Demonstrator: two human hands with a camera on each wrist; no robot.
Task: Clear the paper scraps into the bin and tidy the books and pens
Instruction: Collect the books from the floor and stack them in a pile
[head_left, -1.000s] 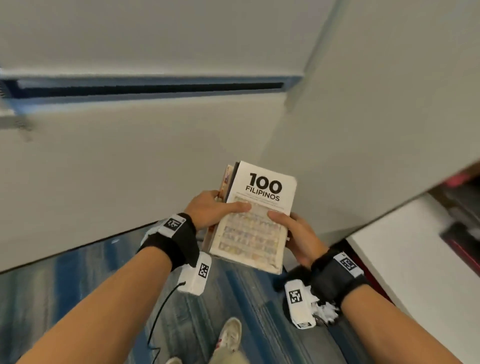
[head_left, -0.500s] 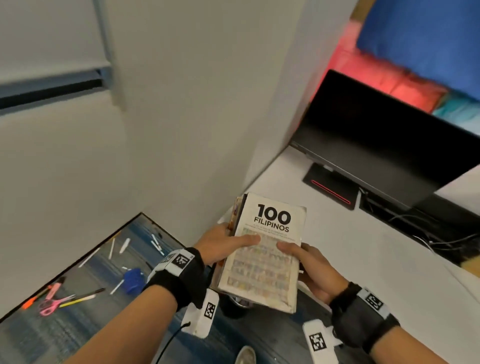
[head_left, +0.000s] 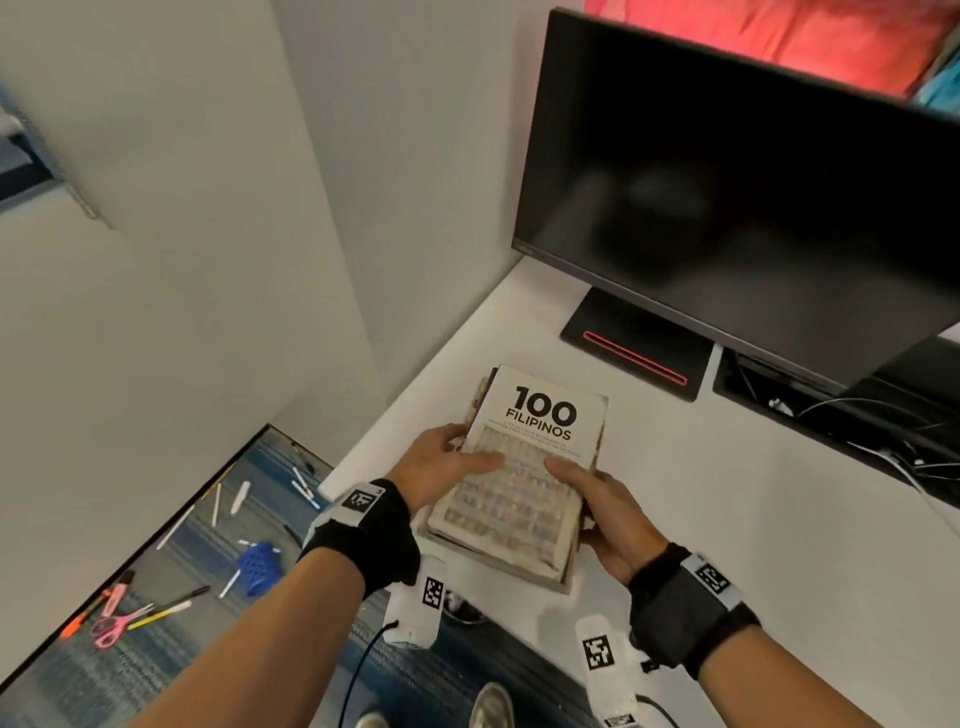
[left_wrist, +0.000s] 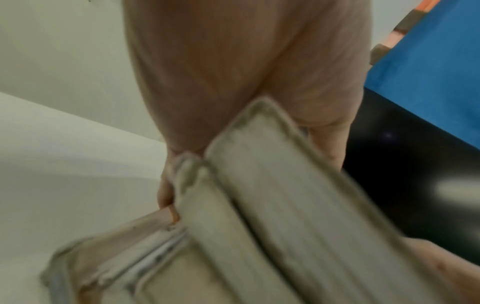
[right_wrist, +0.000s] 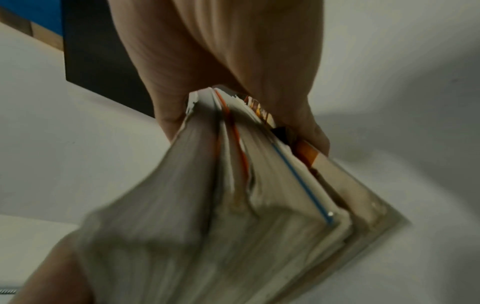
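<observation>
A stack of books (head_left: 524, 467), topped by the white "100 Filipinos" cover, is at the near left corner of the white desk (head_left: 727, 519). My left hand (head_left: 441, 462) grips its left side with the thumb on the cover. My right hand (head_left: 597, 499) grips the right side the same way. Both wrist views show the stack's page edges (left_wrist: 259, 205) (right_wrist: 221, 195) held between thumb and fingers, just over the desk. Whether it touches the desk I cannot tell. Pens and markers (head_left: 171, 608) and white paper scraps (head_left: 239, 496) lie scattered on the blue carpet at lower left.
A dark monitor (head_left: 727, 182) on its stand (head_left: 634, 353) fills the desk's back, with cables (head_left: 857, 415) to the right. White partition walls (head_left: 208, 260) enclose the left. On the carpet lie a blue mesh pen holder (head_left: 257, 569) and pink scissors (head_left: 111, 626).
The view has swung right from the partition wall to the desk. Both hands have carried the book stack from over the carpet to over the desk's near left corner, still holding it.
</observation>
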